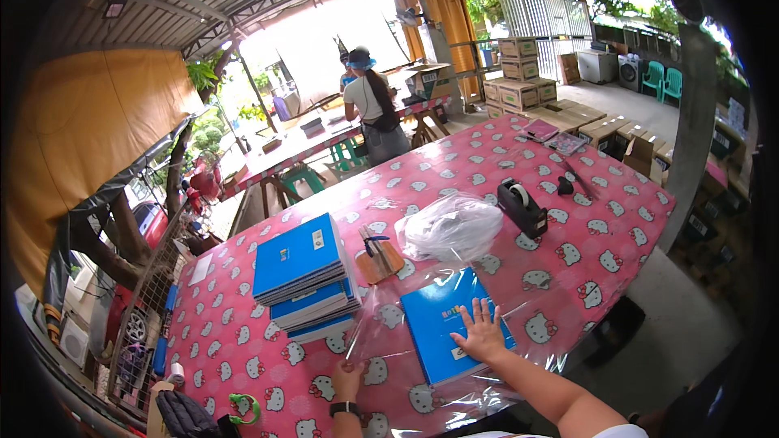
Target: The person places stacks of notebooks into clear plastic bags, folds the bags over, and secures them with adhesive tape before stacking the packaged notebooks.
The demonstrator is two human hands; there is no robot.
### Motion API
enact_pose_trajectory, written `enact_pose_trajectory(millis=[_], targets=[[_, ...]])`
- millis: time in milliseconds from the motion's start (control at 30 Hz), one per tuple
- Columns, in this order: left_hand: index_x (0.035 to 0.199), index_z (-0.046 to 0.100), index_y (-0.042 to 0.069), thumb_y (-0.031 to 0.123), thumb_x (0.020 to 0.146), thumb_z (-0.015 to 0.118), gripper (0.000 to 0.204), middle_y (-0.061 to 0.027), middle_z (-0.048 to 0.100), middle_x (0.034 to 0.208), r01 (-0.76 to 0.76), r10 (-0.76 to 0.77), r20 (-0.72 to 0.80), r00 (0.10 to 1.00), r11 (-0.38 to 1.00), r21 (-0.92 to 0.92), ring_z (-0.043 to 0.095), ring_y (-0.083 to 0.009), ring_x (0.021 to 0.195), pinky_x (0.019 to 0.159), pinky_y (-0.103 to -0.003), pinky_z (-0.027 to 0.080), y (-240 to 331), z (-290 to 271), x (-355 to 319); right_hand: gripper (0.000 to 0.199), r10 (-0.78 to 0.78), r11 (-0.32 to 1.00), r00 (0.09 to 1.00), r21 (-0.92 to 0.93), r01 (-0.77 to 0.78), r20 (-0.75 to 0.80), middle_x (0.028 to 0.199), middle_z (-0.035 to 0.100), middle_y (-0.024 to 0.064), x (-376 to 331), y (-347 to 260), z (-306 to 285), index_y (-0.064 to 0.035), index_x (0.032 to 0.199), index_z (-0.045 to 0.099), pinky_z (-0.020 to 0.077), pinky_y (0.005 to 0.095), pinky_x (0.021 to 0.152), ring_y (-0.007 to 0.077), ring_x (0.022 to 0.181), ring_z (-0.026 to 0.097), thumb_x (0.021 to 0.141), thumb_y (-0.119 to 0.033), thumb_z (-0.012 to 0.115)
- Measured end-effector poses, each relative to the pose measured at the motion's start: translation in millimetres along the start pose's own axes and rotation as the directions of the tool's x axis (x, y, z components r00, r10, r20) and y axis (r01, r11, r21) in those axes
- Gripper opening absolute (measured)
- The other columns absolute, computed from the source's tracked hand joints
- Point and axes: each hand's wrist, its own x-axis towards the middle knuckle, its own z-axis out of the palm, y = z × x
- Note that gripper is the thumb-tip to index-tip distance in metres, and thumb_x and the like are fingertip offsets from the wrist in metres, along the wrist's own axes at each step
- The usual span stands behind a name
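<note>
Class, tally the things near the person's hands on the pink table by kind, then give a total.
Blue books lying singly on the clear sheet: 1
Stacks of blue books: 1
Tape dispensers: 1
Bundles of clear bags: 1
Total: 4

Cardboard boxes [519, 73] stand stacked in a brown column at the far end of the bench [617, 227], with printed dark panels on their sides. Flat brown cartons [596, 126] lie in a row just beside them to the right, one open carton [641, 154] nearest the bench corner. A further open box [428, 79] stands behind the second bench, near the person working there. Small white labels [317, 238] sit on the cover of the top blue book in the stack. A heap of clear plastic bags [451, 227] lies mid-bench. No screens or signs visible.
</note>
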Motion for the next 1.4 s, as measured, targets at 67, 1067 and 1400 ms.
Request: enact_pose_trajectory(millis=[67, 1067, 1400], targets=[[0.094, 0.065, 0.0, 0.03, 0.066, 0.078, 0.044, -0.0136, 0.068, 0.079, 0.008, -0.018, 0.093, 0.996, 0.994, 0.107, 0.065, -0.0253, 0.072, 0.067, -0.036, 0.05, 10, -5, -14, 0.076, 0.021, 1.0, 1.0, -0.017, -0.021, 0.022, 0.15, 0.015, 0.0224, -3, 7, -1, -0.0121, 0.145, 0.025, 0.0027, 0.0589, 0.109, 0.038, 0.14, 0.006, 0.088, -0.061, 0.035], [0.124, 0.047, 0.005, 0.014, 0.082, 0.056, 0.044, -0.0145, 0.062, 0.101, -0.395, 0.19, 0.955, 0.226, 0.914, -0.088, 0.064, -0.0277, 0.078, 0.067, -0.038, 0.052, 246, 35, -144, 0.026, -0.187, 0.656, 0.892, 0.728, -0.199, 0.411, 0.067, 0.064, 0.0063, 64, 29, -31, 0.0001, 0.074, 0.069, 0.0453, 0.0269, 0.062, 0.0108, 0.063, 0.056, 0.074, -0.025, 0.072], [0.107, 0.058, -0.006, 0.031, 0.085, 0.062, 0.044, -0.0168, 0.064, 0.1, -0.033, 0.071, 0.312, 0.948, 0.991, -0.126, 0.061, -0.021, 0.091, 0.081, -0.031, 0.048, 143, 88, 9, 0.022, -0.192, 0.581, 0.869, 0.767, -0.274, 0.456, 0.066, 0.062, 0.0028, 62, 30, -37, -0.0012, 0.074, 0.068, 0.0416, 0.0244, 0.059, 0.0083, 0.06, 0.053, 0.078, -0.022, 0.07]])
